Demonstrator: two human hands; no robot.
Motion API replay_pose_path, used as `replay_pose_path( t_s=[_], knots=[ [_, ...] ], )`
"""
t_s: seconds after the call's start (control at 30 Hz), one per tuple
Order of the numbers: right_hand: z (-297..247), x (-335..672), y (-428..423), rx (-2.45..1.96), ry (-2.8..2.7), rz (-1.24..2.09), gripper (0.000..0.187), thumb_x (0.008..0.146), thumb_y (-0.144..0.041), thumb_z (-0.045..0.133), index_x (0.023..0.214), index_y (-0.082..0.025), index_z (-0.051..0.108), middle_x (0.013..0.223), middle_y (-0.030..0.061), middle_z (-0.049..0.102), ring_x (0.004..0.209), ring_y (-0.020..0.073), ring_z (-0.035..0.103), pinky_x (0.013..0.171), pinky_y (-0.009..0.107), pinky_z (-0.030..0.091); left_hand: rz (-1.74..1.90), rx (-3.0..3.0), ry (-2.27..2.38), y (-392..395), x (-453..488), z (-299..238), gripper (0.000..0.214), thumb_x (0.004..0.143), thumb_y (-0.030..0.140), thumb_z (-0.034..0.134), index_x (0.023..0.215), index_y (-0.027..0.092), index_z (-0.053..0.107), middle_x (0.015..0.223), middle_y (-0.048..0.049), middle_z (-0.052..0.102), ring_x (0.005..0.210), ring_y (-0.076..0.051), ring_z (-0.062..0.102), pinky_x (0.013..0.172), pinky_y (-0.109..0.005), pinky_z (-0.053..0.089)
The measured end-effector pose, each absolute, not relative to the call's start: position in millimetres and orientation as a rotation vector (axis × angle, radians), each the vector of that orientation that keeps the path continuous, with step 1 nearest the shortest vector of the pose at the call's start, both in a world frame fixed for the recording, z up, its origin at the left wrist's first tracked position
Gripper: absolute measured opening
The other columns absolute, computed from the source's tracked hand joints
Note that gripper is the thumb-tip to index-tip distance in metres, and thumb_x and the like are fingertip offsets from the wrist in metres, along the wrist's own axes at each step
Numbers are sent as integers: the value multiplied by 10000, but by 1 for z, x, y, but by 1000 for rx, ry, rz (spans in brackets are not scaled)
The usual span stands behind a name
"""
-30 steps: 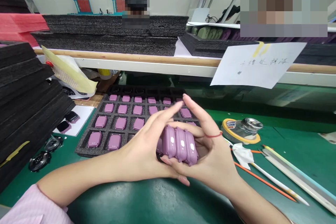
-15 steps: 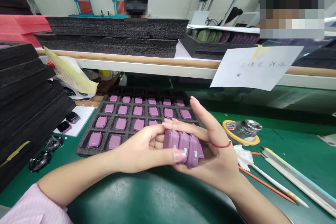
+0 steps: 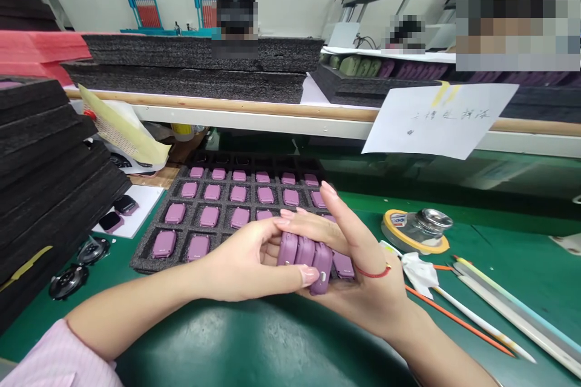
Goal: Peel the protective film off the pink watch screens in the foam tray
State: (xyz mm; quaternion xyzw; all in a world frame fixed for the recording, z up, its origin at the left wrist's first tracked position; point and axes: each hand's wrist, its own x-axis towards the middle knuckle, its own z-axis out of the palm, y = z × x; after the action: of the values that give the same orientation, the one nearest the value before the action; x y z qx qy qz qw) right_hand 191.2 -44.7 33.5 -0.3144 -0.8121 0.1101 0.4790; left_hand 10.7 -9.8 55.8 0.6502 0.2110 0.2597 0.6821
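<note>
Foam tray [image 3: 145,263] between stacked foam sheets [image 3: 49,193] and tape roll [image 3: 390,225]

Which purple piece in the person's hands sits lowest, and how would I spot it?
Find the black foam tray on the green bench. The left hand and right hand meet in front of it, the right wearing a red string. Of the three pieces bunched between them, yours is the rightmost, hanging lowest, with a small white mark.

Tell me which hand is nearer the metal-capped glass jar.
The right hand is nearer: it sits left of and below the glass jar, not touching it; the left hand lies farther left.
</note>
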Motion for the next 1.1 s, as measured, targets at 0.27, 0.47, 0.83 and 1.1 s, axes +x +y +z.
replay_pose_path(
  t_s=[0.27,0.47,0.83,1.1],
  knots=[
    [37,194,-47,-693,-2092,240,1016,854,-294,775,1620,-320,109,1492,97,553,1377,299,533,1184,533,425,725,1643,565,-11,10,55,419,724,243,857,1116,201,715,1035,-31,759,1007,-227,712,953,-344,559],
    [41,200,-44,-761,-1613,623,656,918,-584,599,1497,-321,439,1330,88,655,1287,283,600,1138,496,471,970,1952,564,-17,7,52,401,748,251,855,1122,220,714,1130,-19,759,1057,-197,709,998,-292,535],
    [38,201,-37,-971,-1477,1130,725,914,-764,405,1430,-261,485,1180,106,730,1069,275,731,904,416,617,1025,2019,505,-14,10,44,418,755,102,792,1147,217,699,1149,-15,758,1078,-203,712,1019,-312,538],
    [40,185,-46,-999,-1502,1160,1040,647,-369,908,1518,-239,355,1320,134,683,1165,301,698,955,417,612,1024,2050,462,-13,10,39,363,855,217,746,1209,285,707,1330,-65,637,1294,-253,565,1127,-389,452]
  ],
)
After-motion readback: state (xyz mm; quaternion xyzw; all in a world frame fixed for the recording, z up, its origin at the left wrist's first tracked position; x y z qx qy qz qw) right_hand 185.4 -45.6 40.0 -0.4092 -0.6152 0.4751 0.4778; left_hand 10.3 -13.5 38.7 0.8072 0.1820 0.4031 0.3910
